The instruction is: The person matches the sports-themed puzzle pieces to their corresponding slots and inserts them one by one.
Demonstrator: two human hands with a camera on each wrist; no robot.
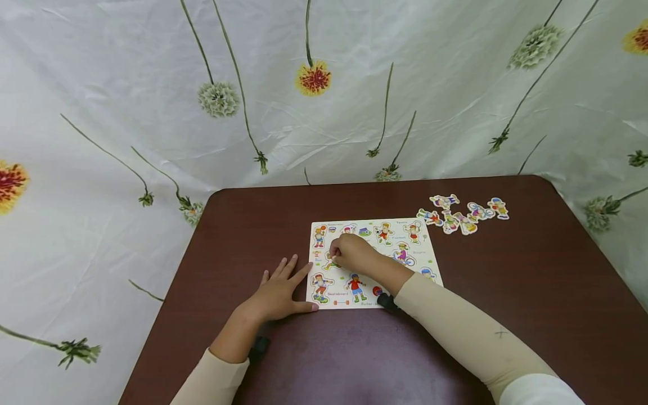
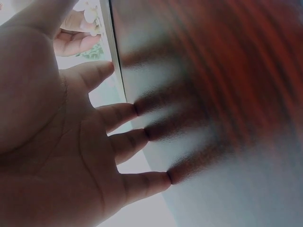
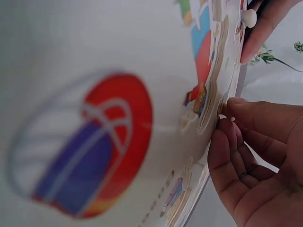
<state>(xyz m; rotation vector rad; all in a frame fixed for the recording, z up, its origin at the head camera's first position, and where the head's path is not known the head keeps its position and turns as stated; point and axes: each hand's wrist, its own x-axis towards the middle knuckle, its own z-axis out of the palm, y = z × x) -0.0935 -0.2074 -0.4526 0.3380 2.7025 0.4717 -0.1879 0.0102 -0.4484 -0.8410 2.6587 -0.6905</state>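
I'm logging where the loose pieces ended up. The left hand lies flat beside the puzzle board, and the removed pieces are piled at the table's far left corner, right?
Not quite. The head view shows the loose pieces at the far right of the table. The left hand does lie flat beside the puzzle board.

- The head view is evenly and softly lit, with a pale sheen on the near counter [image 1: 354,360] and wide-angle bending at its edges.
- The left wrist view is overexposed, its wood blurred.
- The right wrist view shows the puzzle board [image 3: 94,118] out of focus.
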